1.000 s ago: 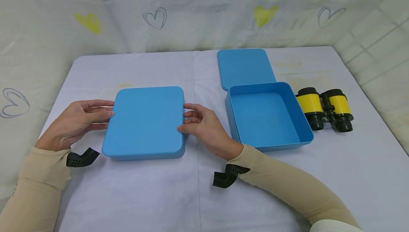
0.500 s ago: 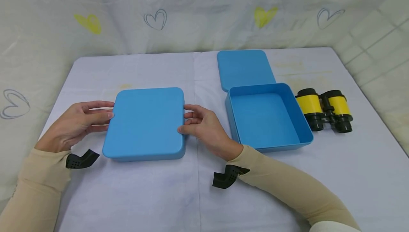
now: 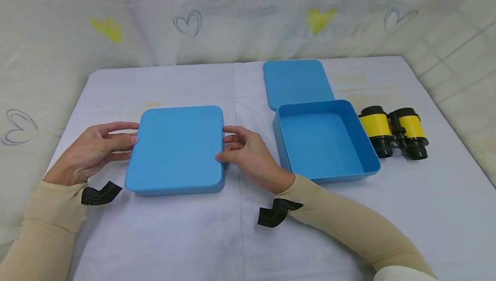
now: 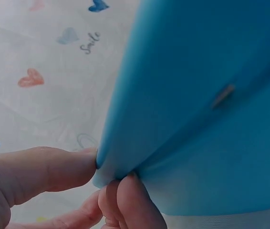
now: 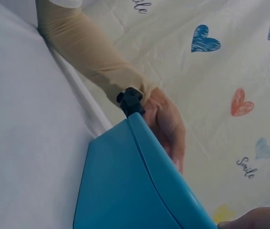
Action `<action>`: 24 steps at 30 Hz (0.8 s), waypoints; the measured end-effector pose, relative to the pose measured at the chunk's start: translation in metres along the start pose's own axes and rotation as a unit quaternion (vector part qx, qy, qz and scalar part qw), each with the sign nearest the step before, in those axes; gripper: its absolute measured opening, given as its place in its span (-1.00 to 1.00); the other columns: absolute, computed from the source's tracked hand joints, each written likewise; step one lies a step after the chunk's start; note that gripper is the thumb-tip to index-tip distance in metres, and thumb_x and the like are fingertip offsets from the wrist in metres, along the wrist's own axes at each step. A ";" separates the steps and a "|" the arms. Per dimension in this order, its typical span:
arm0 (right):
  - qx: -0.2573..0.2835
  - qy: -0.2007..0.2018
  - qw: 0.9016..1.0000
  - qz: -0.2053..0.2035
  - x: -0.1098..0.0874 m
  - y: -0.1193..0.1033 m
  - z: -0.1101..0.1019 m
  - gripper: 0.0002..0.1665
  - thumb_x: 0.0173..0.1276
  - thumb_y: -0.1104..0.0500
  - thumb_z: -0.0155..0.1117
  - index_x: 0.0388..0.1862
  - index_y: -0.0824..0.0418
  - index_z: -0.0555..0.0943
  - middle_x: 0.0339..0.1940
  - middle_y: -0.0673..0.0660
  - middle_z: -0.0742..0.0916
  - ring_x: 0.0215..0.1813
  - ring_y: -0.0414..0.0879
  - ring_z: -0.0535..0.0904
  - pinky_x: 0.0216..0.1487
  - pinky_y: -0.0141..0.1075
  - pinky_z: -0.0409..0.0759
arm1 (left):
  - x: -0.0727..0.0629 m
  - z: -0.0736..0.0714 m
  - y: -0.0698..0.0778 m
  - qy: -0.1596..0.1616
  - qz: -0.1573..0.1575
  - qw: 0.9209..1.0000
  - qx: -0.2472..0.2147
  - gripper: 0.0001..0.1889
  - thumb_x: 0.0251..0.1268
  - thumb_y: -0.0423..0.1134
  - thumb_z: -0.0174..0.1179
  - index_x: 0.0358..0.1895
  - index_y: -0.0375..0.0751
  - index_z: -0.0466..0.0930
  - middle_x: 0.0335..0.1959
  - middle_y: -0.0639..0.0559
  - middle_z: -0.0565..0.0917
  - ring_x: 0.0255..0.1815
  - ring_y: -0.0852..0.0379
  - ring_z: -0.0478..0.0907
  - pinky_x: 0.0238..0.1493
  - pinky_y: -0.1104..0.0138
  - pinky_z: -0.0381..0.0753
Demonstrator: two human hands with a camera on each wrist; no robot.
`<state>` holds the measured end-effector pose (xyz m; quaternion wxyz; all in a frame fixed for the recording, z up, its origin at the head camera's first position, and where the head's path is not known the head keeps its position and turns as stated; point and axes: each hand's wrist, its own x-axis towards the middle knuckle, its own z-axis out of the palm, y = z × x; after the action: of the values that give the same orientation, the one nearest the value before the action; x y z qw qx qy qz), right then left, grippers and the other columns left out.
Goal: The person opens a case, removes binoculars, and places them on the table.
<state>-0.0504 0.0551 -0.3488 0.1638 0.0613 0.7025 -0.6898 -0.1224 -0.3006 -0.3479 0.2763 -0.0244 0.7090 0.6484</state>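
Observation:
A blue rectangular box (image 5: 111,176) with its blue lid (image 3: 174,149) on top lies at the left of the table. My left hand (image 3: 102,149) pinches the lid's left edge. In the left wrist view its thumb (image 4: 54,169) presses the lid's outer edge, and the fingertips (image 4: 135,195) sit at the seam between lid and box. From the other side, my right hand (image 3: 249,156) pinches the right edge, thumb on the rim and fingers along the side. In the right wrist view a narrow seam line runs between lid and box. The inside of this box is hidden.
Right of my right hand stands an open blue box (image 3: 317,143) with nothing in it. Behind it a second blue lid (image 3: 296,83) lies flat. Yellow and black binoculars (image 3: 393,132) lie at the far right. A white cloth covers the table (image 3: 186,238).

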 end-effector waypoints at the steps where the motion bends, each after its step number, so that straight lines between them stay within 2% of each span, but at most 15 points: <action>1: 0.000 0.001 1.000 0.001 0.000 -0.001 0.000 -0.16 0.18 0.43 0.45 0.46 0.15 0.45 0.09 0.17 0.64 -0.18 -0.16 0.62 -0.06 -0.40 0.66 | 0.000 0.000 0.000 0.000 0.000 1.000 -0.002 -0.67 0.44 -0.35 0.28 0.17 0.08 0.63 -0.12 0.19 0.84 -0.16 0.17 0.82 -0.10 0.33 0.80; 8: 0.004 0.004 1.000 0.009 0.000 -0.002 0.000 -0.16 0.19 0.45 0.45 0.46 0.15 0.45 0.08 0.16 0.63 -0.17 -0.16 0.61 -0.08 -0.41 0.66 | -0.001 0.000 0.002 0.010 -0.004 1.000 0.007 -0.68 0.44 -0.35 0.28 0.14 0.12 0.64 -0.12 0.22 0.83 -0.16 0.19 0.82 -0.10 0.35 0.80; 13: 0.012 0.005 1.000 0.009 0.000 -0.002 0.000 -0.16 0.18 0.45 0.44 0.45 0.15 0.45 0.07 0.15 0.62 -0.18 -0.17 0.61 -0.08 -0.41 0.65 | -0.002 0.000 0.001 0.001 0.002 1.000 -0.010 -0.67 0.44 -0.37 0.28 0.16 0.08 0.64 -0.12 0.19 0.84 -0.16 0.18 0.82 -0.10 0.34 0.80; 24: 0.022 0.006 1.000 0.001 0.000 -0.001 0.002 -0.17 0.17 0.48 0.40 0.44 0.16 0.45 0.05 0.14 0.61 -0.18 -0.16 0.58 -0.07 -0.41 0.64 | 0.000 -0.002 0.001 -0.004 0.000 1.000 -0.013 -0.66 0.46 -0.37 0.25 0.17 0.13 0.63 -0.11 0.18 0.84 -0.15 0.17 0.82 -0.10 0.32 0.81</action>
<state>-0.0507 0.0526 -0.3480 0.1585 0.0695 0.6881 -0.7047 -0.1232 -0.3029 -0.3472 0.2790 -0.0253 0.6991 0.6579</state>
